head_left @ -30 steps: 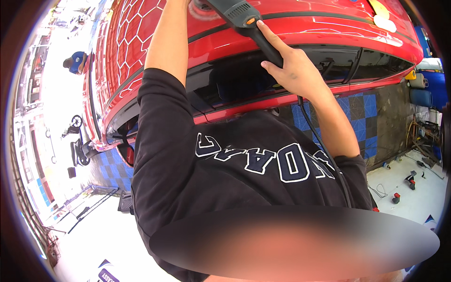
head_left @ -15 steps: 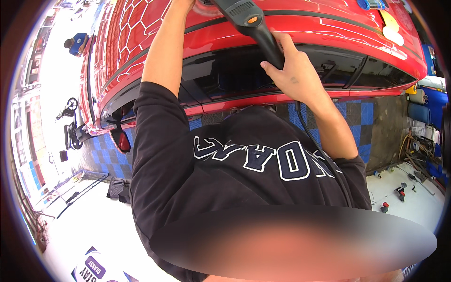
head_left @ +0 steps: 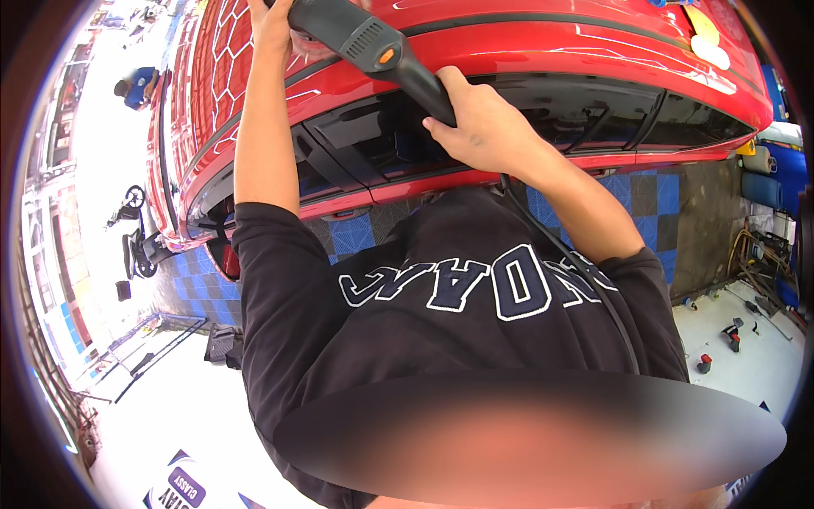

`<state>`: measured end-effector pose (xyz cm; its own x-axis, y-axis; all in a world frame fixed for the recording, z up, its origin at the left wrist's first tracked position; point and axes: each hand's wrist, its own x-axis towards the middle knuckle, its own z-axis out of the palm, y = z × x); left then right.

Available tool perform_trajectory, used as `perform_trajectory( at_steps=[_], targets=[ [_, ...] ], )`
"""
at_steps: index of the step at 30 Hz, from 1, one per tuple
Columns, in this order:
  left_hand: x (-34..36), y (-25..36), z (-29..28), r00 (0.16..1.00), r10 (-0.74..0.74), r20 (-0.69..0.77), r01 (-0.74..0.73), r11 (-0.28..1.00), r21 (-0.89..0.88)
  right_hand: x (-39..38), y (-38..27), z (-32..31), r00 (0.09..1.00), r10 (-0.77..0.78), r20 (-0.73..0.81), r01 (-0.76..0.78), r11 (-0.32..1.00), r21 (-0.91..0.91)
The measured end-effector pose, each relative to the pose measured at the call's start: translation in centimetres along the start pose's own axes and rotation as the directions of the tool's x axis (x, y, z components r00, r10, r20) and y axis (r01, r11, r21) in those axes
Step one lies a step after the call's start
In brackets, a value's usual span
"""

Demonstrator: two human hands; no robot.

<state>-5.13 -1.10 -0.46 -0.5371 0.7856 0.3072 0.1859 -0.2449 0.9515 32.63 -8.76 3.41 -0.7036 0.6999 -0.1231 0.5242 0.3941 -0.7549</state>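
A dark grey power polisher (head_left: 358, 41) with an orange switch lies over the roof of a red car (head_left: 543, 47), its black cord trailing down across my black shirt. My left hand (head_left: 270, 21) is closed on the polisher's front end at the top of the view; some fingers are cut off by the frame edge. My right hand (head_left: 475, 127) is wrapped round the black rear handle, with the thumb below it. The polisher's pad is mostly hidden under its body.
Yellow and white pads (head_left: 708, 47) lie on the roof at right. Blue-grey floor tiles (head_left: 646, 216) are below the car. A person in blue (head_left: 137, 85) and a scooter (head_left: 136, 246) are at left. Red-black tools (head_left: 733, 338) and blue barrels (head_left: 767, 191) are at right.
Both my hands and the polisher have moved to the left along the roof. My right forefinger, earlier on the orange switch, is now down round the handle.
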Motion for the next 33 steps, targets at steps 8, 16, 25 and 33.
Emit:
perform_trajectory(
  at_steps=[8, 16, 25, 33],
  targets=[
    [-0.8, 0.5, 2.5, 1.0, -0.005, 0.03, 0.006, 0.999, -0.05, -0.4, 1.1, -0.8, 1.0, -0.002, -0.009, 0.002, 1.0, -0.004],
    [-2.8, 5.5, 11.3, 0.919, -0.235, 0.315, 0.285, 0.951, -0.122, -3.6, 3.8, -3.8, 0.983, 0.148, -0.109, -0.142, 0.988, 0.053],
    [0.8, -0.5, 22.1, 0.943, 0.088, 0.32, -0.058, 0.993, -0.105, -7.6, 8.1, -5.6, 0.925, 0.255, -0.282, -0.233, 0.966, 0.109],
    [2.4, -2.1, 28.5, 0.86, 0.241, 0.449, -0.219, 0.971, -0.1, -9.1, 8.0, -7.2, 0.89, 0.344, -0.298, -0.311, 0.938, 0.155]
  ],
)
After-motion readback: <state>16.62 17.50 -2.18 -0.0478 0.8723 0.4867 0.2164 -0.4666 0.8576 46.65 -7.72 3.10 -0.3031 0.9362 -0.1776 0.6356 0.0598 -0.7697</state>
